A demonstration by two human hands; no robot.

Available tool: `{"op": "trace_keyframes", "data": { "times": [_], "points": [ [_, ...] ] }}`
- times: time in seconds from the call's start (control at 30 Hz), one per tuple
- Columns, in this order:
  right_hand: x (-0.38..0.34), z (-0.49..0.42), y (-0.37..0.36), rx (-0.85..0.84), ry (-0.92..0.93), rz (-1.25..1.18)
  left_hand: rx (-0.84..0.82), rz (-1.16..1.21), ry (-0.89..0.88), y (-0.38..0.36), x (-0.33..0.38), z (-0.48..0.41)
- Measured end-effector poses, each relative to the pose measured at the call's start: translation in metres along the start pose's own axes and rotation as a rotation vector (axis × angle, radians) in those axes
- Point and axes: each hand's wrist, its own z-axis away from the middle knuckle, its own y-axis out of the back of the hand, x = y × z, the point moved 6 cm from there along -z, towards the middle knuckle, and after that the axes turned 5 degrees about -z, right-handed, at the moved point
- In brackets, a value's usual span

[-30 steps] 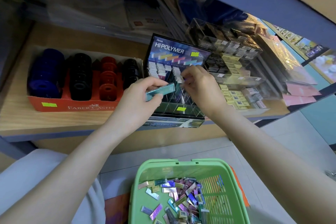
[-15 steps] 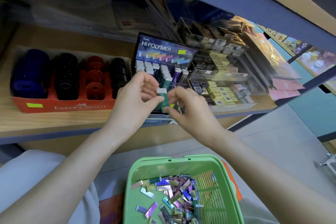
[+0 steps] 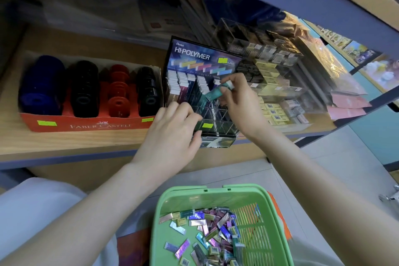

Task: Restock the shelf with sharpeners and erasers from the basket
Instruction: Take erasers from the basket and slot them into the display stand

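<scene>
My left grip [image 3: 170,131] sits just right of the red sharpener box [image 3: 86,124], fingers curled against the front of the Hi-Polymer display [image 3: 194,58] on the shelf [image 3: 64,142]; I cannot tell whether it grasps anything. Next, a teal eraser [image 3: 212,94] leans tilted, its lower end among the display's clear compartments, pinched at its upper end by my right grip [image 3: 239,103]. Below, the green basket [image 3: 190,191] holds a loose heap of foil-wrapped erasers [image 3: 211,229].

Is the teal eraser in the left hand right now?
No, the right hand pinches the teal eraser over the display box, while the left hand sits at the box's front edge.
</scene>
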Motion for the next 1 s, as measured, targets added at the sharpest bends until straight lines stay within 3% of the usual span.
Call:
{"op": "trace_keyframes", "data": {
  "times": [0.17,0.27,0.43,0.77,1.0],
  "points": [
    [-0.008,-0.008,-0.006,-0.113,0.222,0.234,-0.02,0.034,0.008,0.0,0.0,0.002],
    [-0.006,-0.009,-0.009,-0.172,0.205,0.279,-0.028,0.034,0.01,0.0,0.0,0.001],
    [-0.01,-0.006,-0.017,-0.123,0.331,0.355,-0.012,0.039,0.011,0.0,0.0,0.0],
    [-0.021,0.018,-0.013,-0.049,0.357,0.48,-0.014,0.04,-0.006,-0.003,-0.004,0.005],
    [-0.001,0.096,0.024,0.097,0.415,0.358,0.042,0.026,-0.185,0.006,0.022,0.038]
  ]
}}
